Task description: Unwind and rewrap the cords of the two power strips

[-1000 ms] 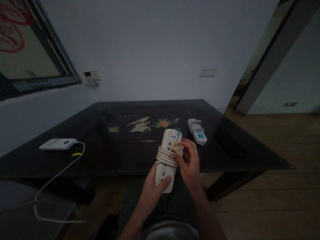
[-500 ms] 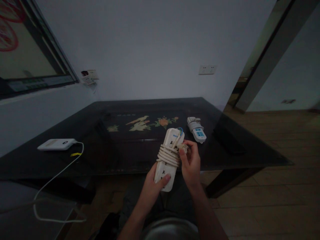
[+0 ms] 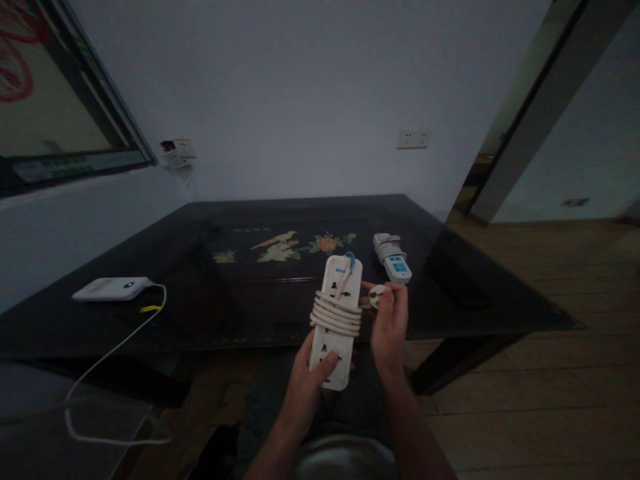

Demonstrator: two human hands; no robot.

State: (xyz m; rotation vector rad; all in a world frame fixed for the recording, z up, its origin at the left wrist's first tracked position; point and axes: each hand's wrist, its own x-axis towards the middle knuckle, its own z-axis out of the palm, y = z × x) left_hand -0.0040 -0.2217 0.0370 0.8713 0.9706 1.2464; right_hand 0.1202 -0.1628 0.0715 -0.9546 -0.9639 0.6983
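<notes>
A white power strip [image 3: 346, 275] with its cord [image 3: 334, 315] wound several times round the middle is held upright over the table's near edge. My left hand [image 3: 311, 377] grips its lower end, thumb lying on the socket face. Blue wire shows at the top corner, where the cord enters. My right hand [image 3: 391, 327] pinches the cord's pale plug [image 3: 379, 296] just right of the strip. A second, smaller power strip [image 3: 393, 257] with blue sockets and a grey cord wrapped round it lies on the table beyond my right hand.
The dark table [image 3: 240, 313] has a bird-and-flower inlay. At its left lies a white power bank [image 3: 113, 289] with a cable hanging off the edge, near a yellow scrap [image 3: 151, 309]. A flat dark object [image 3: 457, 283] lies right. Wall sockets [image 3: 413, 139] are behind.
My right hand has moved slightly right with the plug, away from the strip, and turned it so its round face shows. The strip has tilted more upright in my left hand.
</notes>
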